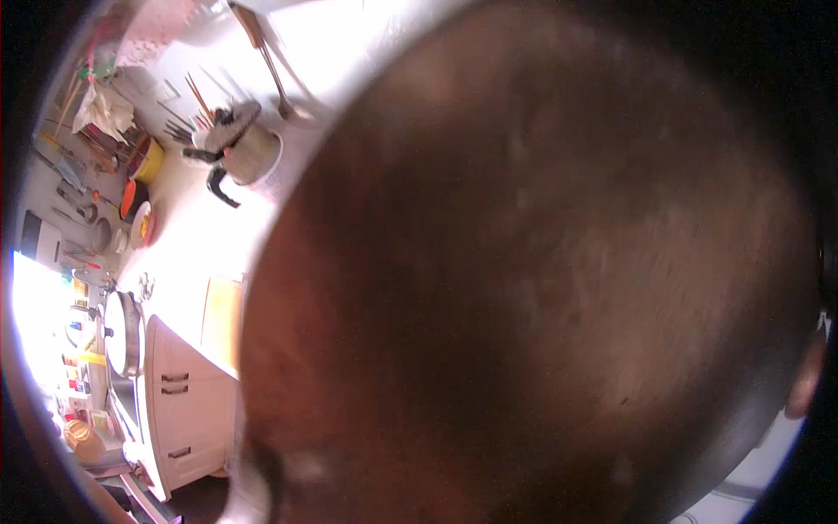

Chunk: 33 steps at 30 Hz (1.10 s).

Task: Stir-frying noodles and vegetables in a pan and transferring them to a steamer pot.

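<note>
A large round dark object [524, 262], blurred and very close to the camera, covers most of the view. Its brown, worn-looking surface resembles a metal pan or wok, but the blur leaves its exact kind unsettled. At its far right edge shows a fingertip, apparently of my right hand [804, 386]; the rest of that hand is hidden. A pale curved piece [252, 488] lies at the object's lower left edge, too blurred to name. My left hand is out of view.
Left of the dark object, a lidded saucepan [252, 154] with black handles stands on a white countertop [190, 216]. A metal spatula [272, 72] hangs near it. A bowl of food [144, 224], a lidded pan [124, 334] and white cabinets [193, 419] line the left side.
</note>
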Tool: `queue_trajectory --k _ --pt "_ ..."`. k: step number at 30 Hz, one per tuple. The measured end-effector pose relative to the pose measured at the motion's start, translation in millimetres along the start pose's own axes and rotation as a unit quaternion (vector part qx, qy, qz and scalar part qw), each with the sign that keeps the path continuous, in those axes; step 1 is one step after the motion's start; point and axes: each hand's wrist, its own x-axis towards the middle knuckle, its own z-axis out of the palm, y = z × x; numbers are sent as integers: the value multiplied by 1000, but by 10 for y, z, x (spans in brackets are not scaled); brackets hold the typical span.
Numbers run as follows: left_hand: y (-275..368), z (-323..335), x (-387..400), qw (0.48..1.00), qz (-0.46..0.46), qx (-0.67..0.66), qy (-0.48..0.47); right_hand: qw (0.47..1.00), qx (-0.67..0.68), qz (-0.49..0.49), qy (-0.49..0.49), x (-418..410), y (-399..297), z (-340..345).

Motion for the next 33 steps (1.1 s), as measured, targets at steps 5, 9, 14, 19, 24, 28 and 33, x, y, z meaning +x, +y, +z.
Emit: queue_trajectory --k 5,9,14,19,24,28,33 --pt "-109 187 45 998 -50 -24 -27 999 26 45 6 59 -157 211" --pt "-86 324 -31 997 -70 -27 -20 992 -97 -77 -21 87 -37 69" --pt "184 636 -109 999 -47 -7 -1 986 -103 -115 -58 50 -119 72" --pt "-53 1299 -213 985 32 153 66 972 -166 -115 -124 -9 -200 9" --pt "-437 1847 -396 995 -12 59 76 960 -173 -118 -186 6 -252 43" --pt "-692 2212 -609 993 -71 -75 50 937 -225 -143 -228 54 -318 124" --pt "-1017 2658 -860 956 -48 -283 54 924 -209 -195 -254 334 -374 439"
